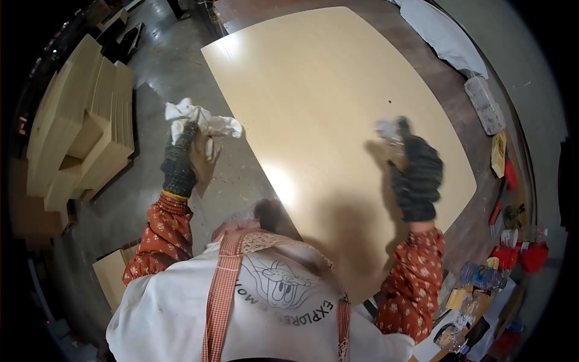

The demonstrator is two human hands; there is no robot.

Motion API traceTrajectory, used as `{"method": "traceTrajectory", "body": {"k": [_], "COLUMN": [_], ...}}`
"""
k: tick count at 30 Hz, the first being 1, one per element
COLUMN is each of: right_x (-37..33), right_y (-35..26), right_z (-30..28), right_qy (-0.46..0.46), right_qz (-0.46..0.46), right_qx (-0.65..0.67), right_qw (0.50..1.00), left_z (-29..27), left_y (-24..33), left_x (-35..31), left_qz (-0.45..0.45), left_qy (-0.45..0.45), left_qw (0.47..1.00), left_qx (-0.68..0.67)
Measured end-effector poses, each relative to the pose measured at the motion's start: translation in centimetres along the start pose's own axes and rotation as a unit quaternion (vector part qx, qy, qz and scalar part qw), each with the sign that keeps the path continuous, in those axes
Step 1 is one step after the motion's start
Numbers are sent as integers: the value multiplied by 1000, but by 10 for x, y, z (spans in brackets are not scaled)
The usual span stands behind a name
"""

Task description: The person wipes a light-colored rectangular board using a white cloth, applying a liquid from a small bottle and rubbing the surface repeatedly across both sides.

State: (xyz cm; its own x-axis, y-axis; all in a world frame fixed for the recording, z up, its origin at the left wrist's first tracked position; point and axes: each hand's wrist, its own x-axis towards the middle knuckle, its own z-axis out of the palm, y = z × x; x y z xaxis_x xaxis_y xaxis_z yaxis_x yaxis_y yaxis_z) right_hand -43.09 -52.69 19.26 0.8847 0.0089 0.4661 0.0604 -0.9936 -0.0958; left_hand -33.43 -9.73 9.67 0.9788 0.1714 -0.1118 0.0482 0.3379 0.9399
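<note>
Left hand: a dark knit glove is worn on the left hand. It is closed around a white rag, which is held up in the air over the floor, just left of the big board.
Right hand: a dark glove is worn on the right hand too. A small pale thing is pinched at its fingertips, but it is blurred, so what it is cannot be told. This hand is held over the right part of the board.
Rag: it is soft, light and floppy. Its loose ends are seen hanging out of the fist. It can be grabbed anywhere and bunched up.
Board: a wide, flat, pale wooden board is laid on the worktop in front of the person. It looks smooth and shiny, so it may be slippery. It looks stiff and likely heavy, and would best be gripped at its edges.
Sleeves: red flowered sleeves are worn, with a white top.
Left side: a stack of pale boards is piled on the grey floor.
Right side: red tools and plastic bottles are lying along the edge of the worktop.
</note>
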Motion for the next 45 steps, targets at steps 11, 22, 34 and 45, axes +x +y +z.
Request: {"method": "traceTrajectory", "body": {"k": [11, 22, 34, 45], "right_x": [13, 4, -13, -188], "right_y": [-66, -102, -55, 122], "right_z": [44, 41, 9, -56], "right_qy": [-168, -143, -79, 272], "right_qz": [-20, -70, 73, 367], "right_qx": [-139, -98, 109, 148], "right_qw": [976, 982, 988, 877], "left_z": [-2, 3, 94, 125], "left_y": [12, 3, -1, -24], "left_x": [1, 17, -4, -20], "left_qz": [347, 108, 249, 370], "left_qy": [-96, -164, -182, -252], "left_qw": [820, 974, 664, 632], "left_qx": [445, -110, 681, 632]}}
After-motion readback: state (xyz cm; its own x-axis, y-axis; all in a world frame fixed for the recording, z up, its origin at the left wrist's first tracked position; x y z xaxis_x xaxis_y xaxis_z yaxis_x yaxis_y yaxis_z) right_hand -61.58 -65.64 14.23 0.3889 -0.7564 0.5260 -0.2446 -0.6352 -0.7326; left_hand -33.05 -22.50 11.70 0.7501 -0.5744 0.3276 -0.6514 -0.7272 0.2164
